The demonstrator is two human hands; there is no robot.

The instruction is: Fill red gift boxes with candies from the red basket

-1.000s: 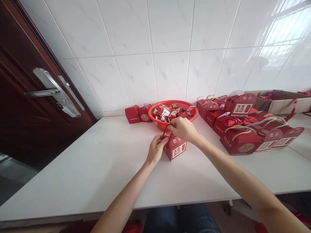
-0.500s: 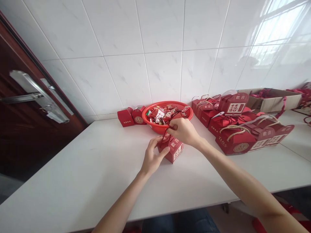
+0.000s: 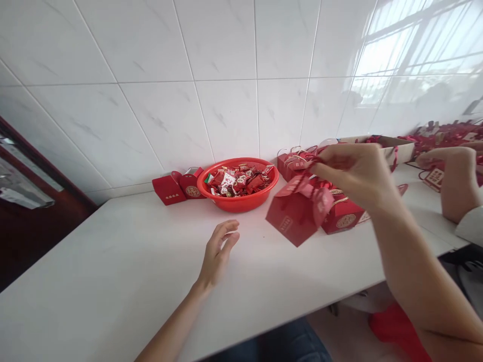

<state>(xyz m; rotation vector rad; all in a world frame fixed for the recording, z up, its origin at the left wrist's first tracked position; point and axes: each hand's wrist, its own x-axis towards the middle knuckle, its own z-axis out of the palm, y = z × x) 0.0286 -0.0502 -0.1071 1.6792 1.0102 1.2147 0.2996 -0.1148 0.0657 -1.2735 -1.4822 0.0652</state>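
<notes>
My right hand [image 3: 350,168] is closed on the cord handle of a red gift box [image 3: 292,213]. The box hangs tilted above the table, in front of other red boxes. Over the white tabletop, my left hand [image 3: 221,251] is empty with its fingers apart and slightly curled. Just beyond it stands a red plastic basket [image 3: 241,203] holding many small wrapped sweets [image 3: 239,180]. Two more red boxes [image 3: 168,189] sit against the wall to the basket's left.
Finished-looking red boxes with rope handles [image 3: 341,216] stand at the right, partly hidden by my hand. Behind them is an open cardboard carton [image 3: 402,148]. Another person's hand [image 3: 458,171] works at the far right beside red items. A tiled wall [image 3: 226,115] backs the white table [image 3: 124,271].
My right hand has lifted the gift box off the table by its cord and carried it right. My left hand has let go of the box. The view has turned right.
</notes>
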